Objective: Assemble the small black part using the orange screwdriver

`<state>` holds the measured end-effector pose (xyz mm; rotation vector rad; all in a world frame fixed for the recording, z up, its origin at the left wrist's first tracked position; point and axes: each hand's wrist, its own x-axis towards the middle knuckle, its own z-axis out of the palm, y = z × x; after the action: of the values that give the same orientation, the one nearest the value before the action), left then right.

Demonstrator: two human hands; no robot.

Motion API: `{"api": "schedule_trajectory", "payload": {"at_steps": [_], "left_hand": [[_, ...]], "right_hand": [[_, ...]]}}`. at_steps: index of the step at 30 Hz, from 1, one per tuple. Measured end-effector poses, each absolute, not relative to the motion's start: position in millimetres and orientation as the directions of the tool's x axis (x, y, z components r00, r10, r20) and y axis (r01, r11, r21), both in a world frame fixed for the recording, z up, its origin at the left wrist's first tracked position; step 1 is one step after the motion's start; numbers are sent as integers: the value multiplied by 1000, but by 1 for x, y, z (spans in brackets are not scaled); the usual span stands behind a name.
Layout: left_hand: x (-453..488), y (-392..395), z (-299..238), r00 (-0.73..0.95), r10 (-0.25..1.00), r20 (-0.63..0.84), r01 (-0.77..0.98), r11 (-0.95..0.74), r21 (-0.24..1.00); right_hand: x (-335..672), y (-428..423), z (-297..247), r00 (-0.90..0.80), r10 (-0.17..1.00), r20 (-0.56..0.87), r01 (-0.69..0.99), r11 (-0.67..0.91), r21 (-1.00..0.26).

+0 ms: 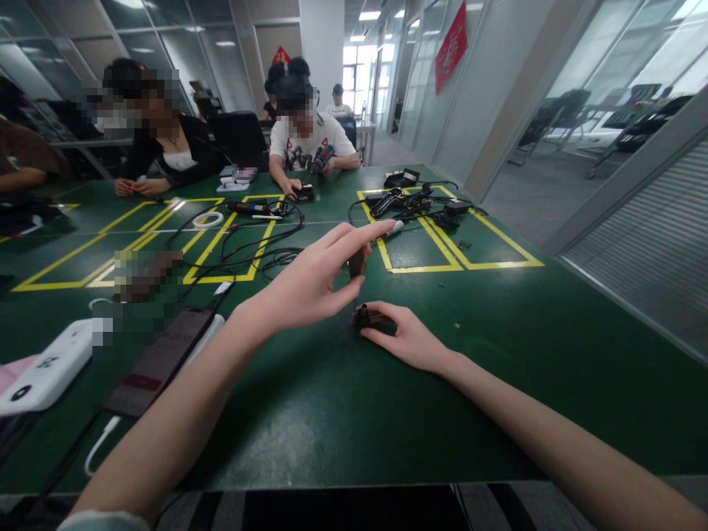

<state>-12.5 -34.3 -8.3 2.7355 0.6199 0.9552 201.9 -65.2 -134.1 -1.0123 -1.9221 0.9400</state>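
Near the middle of the green table, my left hand (318,276) is closed around the dark and orange handle of a screwdriver (358,264). The tool stands upright, its thin shaft pointing down, and my index finger stretches across its top. Just below, my right hand (409,338) rests at the tabletop with thumb and fingers closed on a small black part (362,317). A short round stub sticks up from that part. The shaft's lower end comes down beside or onto the part; exact contact cannot be made out.
On the left lie a phone (160,361), a white power strip (55,365) and black cables (259,247). Yellow tape (425,269) marks rectangles on the green table (498,354). Black devices and cords (409,203) lie at the back right. A co-worker (313,144) handles black equipment opposite me.
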Motion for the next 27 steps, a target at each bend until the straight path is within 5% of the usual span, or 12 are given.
{"api": "schedule_trajectory", "payload": {"at_steps": [27], "left_hand": [[-12, -33, -11, 697, 424, 579, 333, -906, 262]], "right_hand": [[203, -64, -135, -405, 871, 277, 325, 421, -847]]}}
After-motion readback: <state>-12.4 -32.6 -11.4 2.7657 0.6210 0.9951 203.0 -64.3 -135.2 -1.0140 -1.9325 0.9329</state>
